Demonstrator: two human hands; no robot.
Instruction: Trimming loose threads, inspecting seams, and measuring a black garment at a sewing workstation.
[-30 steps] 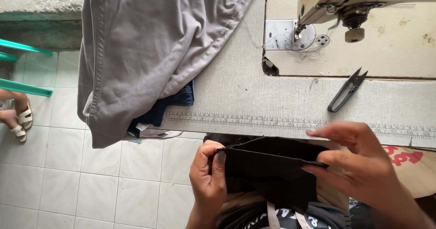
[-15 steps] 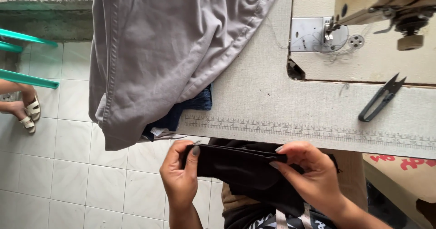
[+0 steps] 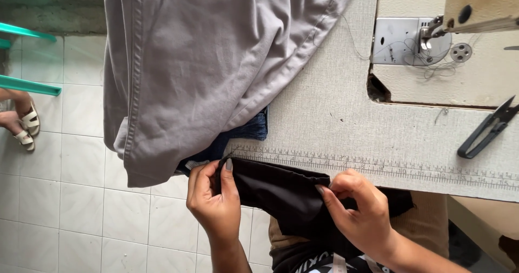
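A piece of black cloth [image 3: 273, 193] stretches between both hands, just below the front edge of the sewing table [image 3: 335, 127]. My left hand [image 3: 213, 200] pinches its left end, fingers curled around the edge. My right hand [image 3: 359, 216] grips the cloth further right, thumb and fingers pressed on a fold. The cloth hangs down over my lap.
A grey garment [image 3: 205, 62] drapes over the table's left side, with dark blue denim [image 3: 246, 135] under it. A sewing machine [image 3: 465, 13] and its metal plate sit at top right; black thread snips [image 3: 486, 129] lie at right. Another person's sandalled feet [image 3: 21, 127] rest on the tiled floor at left.
The view has shifted left and closer. Both hands have moved nearer together along the black cloth, and the right hand now pinches a fold nearer its middle.
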